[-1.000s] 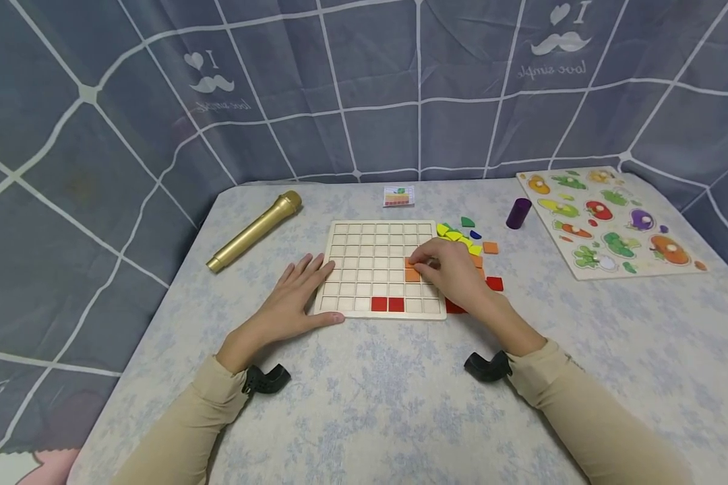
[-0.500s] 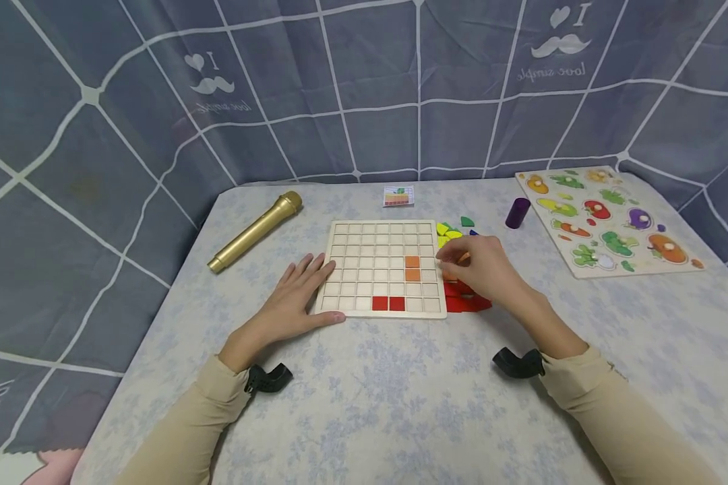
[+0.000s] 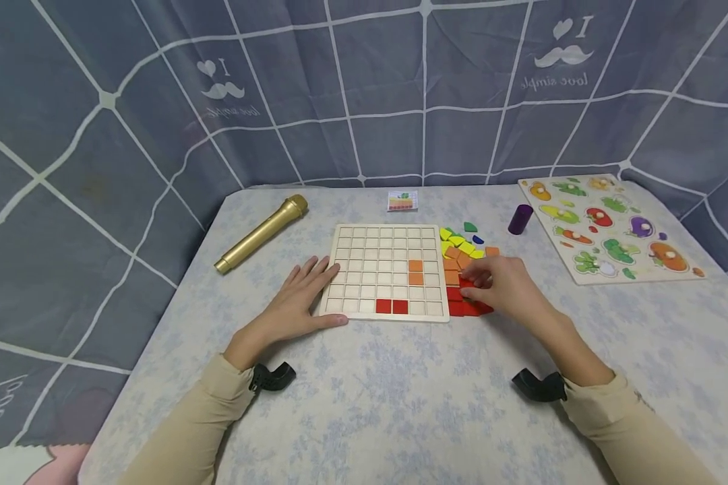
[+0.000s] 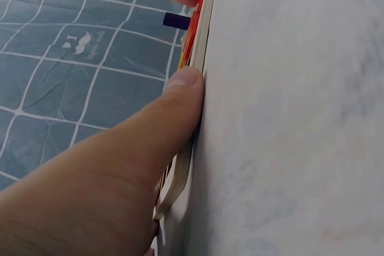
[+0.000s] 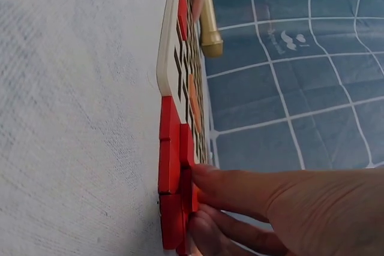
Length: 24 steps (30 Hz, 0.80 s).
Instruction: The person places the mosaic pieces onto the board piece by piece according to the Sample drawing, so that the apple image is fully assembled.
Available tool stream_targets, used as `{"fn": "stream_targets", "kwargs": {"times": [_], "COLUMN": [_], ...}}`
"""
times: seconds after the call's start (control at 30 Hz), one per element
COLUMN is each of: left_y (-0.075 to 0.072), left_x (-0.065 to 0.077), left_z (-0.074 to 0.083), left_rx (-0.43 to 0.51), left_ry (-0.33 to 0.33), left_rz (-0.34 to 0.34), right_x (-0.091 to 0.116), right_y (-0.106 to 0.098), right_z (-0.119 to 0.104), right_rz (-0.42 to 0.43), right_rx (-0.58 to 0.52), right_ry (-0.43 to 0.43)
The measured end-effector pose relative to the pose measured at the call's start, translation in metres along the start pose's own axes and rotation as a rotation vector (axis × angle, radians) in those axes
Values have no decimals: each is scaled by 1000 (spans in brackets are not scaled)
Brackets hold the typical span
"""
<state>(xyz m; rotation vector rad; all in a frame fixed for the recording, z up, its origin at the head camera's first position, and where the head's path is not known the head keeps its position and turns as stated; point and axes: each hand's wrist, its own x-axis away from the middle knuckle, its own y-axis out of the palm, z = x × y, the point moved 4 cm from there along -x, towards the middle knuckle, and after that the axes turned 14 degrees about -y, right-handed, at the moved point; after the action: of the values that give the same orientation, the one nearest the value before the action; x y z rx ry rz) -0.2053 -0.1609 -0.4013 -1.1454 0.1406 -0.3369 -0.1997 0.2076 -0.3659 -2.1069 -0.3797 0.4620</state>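
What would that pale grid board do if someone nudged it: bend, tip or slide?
The grid board would probably slide rather than tip, lying flat and low on the table. It is likely stiff: its edges look straight and solid. The left hand on its left side might hold it back.

Soft, even light fills the head view, leaving faint shadows beside the sleeves (image 3: 188,417) and sheen on the gold microphone (image 3: 261,234), while wide-angle distortion bows the curtain (image 3: 388,67) near the edges; both wrist views look dimmer, the desk (image 4: 294,118) blurred, the red tiles (image 5: 170,166) partly shaded.
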Motion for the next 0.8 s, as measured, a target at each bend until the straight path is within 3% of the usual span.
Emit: {"fn": "stream_targets", "kwargs": {"times": [0.17, 0.47, 0.8], "left_y": [1, 2, 0], "left_x": [-1, -2, -2], "left_z": [-1, -3, -1], "left_rx": [14, 9, 4], "left_ry": [13, 19, 13], "left_rz": [-13, -21, -11], "right_x": [4, 6, 5], "right_y": [0, 4, 2], "right_z": [-1, -1, -1], "right_rz": [11, -44, -27], "right_rx": [-9, -2, -26], "right_ry": [6, 12, -19]}}
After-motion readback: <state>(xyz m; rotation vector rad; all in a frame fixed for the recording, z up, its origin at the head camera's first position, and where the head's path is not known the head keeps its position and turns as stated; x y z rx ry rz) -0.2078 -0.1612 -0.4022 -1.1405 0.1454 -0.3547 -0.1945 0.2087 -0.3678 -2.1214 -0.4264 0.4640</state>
